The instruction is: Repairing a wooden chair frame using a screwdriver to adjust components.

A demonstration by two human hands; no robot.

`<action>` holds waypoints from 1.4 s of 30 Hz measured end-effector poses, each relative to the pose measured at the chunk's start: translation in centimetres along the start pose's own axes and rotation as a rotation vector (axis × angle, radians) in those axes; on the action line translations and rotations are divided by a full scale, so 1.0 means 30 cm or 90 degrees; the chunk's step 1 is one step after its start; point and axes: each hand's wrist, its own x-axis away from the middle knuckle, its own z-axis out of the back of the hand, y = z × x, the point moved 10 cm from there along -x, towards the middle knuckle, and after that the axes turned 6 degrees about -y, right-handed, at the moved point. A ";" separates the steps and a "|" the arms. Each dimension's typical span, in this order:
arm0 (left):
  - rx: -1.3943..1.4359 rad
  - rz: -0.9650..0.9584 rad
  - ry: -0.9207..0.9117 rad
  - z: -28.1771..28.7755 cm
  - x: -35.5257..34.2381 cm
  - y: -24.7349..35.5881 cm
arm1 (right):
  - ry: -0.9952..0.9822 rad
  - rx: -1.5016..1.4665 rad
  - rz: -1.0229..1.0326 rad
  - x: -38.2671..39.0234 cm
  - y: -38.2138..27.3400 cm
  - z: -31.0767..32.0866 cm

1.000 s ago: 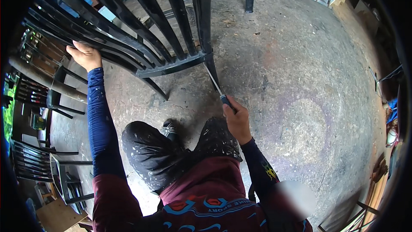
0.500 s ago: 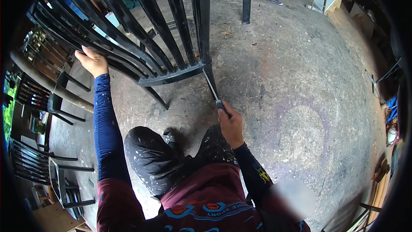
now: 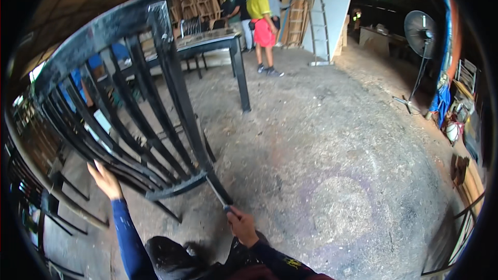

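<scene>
— While the black slatted frame [image 3: 129,109] leans over the concrete floor [image 3: 332,166], where is the left hand?

— At the far left. The left hand [image 3: 105,180] is up against a lower slat of the frame, fingers curled about the bar, so it is gripping the frame there. A blue sleeve [image 3: 127,228] runs down from it to the bottom edge.

— And the frame itself?

— It fills the left half of the view, tilted, its thick top rail high up and its curved bottom rail [image 3: 176,186] low, near the middle.

— What about the other hand?

— Just right of that bottom rail. The right hand [image 3: 243,226] is closed around the handle of a thin brush [image 3: 218,195], whose tip touches the corner where the bottom rail meets the upright post.

— Anything beyond?

— A dark table [image 3: 218,41] stands behind the frame, and people [image 3: 259,15] stand past it near stacked wood. Farther right a ladder [image 3: 319,26] leans up, and a standing fan [image 3: 421,36] sits near the right edge of the floor.
</scene>
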 end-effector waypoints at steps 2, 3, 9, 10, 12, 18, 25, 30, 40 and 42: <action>0.080 -0.036 0.038 0.060 0.222 0.169 | -0.020 -0.082 -0.033 0.012 -0.002 -0.014; 0.156 -0.021 0.066 0.072 0.353 0.225 | -0.039 -0.138 -0.077 0.021 0.013 -0.028; 0.450 0.772 -0.721 -0.585 1.186 0.184 | -0.073 -0.212 -0.145 0.036 0.028 -0.045; 0.459 0.834 -0.743 -0.655 1.232 0.165 | -0.063 -0.248 -0.187 0.039 0.048 -0.043; 0.511 0.870 -0.681 -0.758 1.240 0.117 | -0.082 -0.239 -0.173 0.035 0.039 -0.048; 0.544 1.000 -0.595 -0.815 1.277 0.035 | -0.064 -0.228 -0.199 0.047 0.068 -0.057; 0.524 0.985 -0.587 -0.803 1.278 0.061 | -0.065 -0.228 -0.174 0.073 0.089 -0.094; 0.547 1.005 -0.563 -0.801 1.281 0.061 | -0.057 -0.170 -0.152 0.057 0.066 -0.081; 0.626 1.013 -0.514 -0.821 1.282 0.033 | 0.040 0.428 0.346 0.053 -0.108 -0.073; 0.653 1.016 -0.538 -0.829 1.288 0.051 | 0.025 0.501 0.282 0.032 -0.081 -0.074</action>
